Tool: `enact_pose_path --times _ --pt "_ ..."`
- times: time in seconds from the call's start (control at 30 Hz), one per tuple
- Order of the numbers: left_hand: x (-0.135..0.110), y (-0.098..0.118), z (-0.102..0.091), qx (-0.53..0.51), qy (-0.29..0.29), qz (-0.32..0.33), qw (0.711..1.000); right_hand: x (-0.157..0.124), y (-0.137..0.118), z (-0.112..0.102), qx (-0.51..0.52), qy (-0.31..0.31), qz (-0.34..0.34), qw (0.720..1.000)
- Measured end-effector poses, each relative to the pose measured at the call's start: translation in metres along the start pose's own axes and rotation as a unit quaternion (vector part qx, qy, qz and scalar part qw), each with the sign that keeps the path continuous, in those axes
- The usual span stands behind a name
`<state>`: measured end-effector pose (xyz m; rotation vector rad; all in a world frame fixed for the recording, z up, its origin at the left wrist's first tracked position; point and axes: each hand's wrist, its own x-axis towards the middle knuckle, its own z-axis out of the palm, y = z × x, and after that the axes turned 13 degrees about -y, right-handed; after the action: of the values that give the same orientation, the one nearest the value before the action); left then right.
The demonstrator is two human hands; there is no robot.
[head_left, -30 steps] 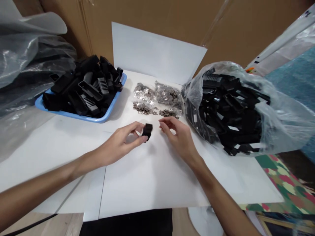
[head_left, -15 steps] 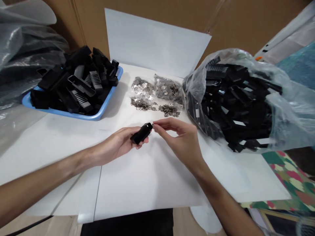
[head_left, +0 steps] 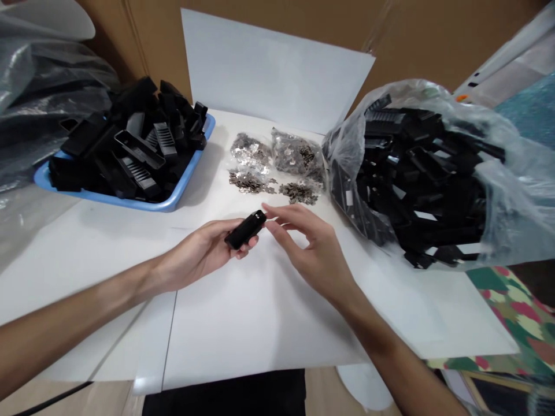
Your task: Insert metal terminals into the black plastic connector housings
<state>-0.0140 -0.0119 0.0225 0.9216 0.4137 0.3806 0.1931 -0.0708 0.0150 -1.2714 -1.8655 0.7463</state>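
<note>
My left hand [head_left: 214, 245] is closed around a small black plastic housing [head_left: 245, 230], tilted with its far end up and to the right. A small bright spot shows at that end. My right hand [head_left: 310, 242] is at this end, its index fingertip touching the edge and its thumb a little apart below. No separate piece shows between those fingers. Beyond the hands lie two loose piles of small metal clips, a left pile [head_left: 247, 182] and a right pile [head_left: 298, 193]. Behind them are two clear bags of clips, a left bag [head_left: 251, 153] and a right bag [head_left: 297, 155].
A blue tray [head_left: 173, 199] heaped with black housings stands at the left. On the right a large clear plastic bag [head_left: 505, 231] holds many more black parts. A white board [head_left: 277, 69] leans against cardboard at the back of the white table [head_left: 243, 323].
My right thumb and index finger, pinched just off the housing's end before, have come up to it and parted. The housing has shifted slightly left and up in my left hand.
</note>
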Motion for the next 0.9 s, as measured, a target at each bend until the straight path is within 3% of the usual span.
enact_pose_path --times 0.2,0.27,0.33,0.4,0.47,0.57,0.63,0.73,0.9 --pt "-0.001 0.002 0.001 -0.037 -0.026 -0.013 0.999 0.003 0.008 -0.013 0.072 -0.053 -0.018 0.996" --pt "-0.003 0.001 0.000 0.014 -0.024 -0.020 0.999 0.005 0.011 -0.014 0.075 -0.056 -0.031 0.995" --pt "-0.006 -0.002 -0.003 0.133 0.023 0.010 0.991 0.007 0.013 -0.013 0.083 -0.063 -0.035 0.994" --pt "-0.011 -0.004 -0.005 0.303 0.067 0.075 0.948 0.008 0.014 -0.012 0.094 -0.061 -0.027 0.993" --pt "-0.016 -0.006 -0.006 0.458 0.081 0.140 0.874 0.008 0.015 -0.011 0.110 -0.042 -0.011 0.993" --pt "-0.019 -0.006 -0.001 0.573 0.094 0.186 0.793 0.007 0.012 -0.012 0.155 -0.027 0.009 0.987" --pt "-0.020 -0.005 0.003 0.589 0.116 0.188 0.778 0.006 0.009 -0.013 0.190 -0.035 0.017 0.981" --pt "-0.022 -0.005 0.009 0.581 0.122 0.183 0.784 0.005 0.004 -0.013 0.223 -0.037 0.033 0.974" --pt "-0.023 -0.012 0.011 0.597 0.117 0.167 0.776 0.006 -0.001 -0.004 0.203 -0.027 0.091 0.975"
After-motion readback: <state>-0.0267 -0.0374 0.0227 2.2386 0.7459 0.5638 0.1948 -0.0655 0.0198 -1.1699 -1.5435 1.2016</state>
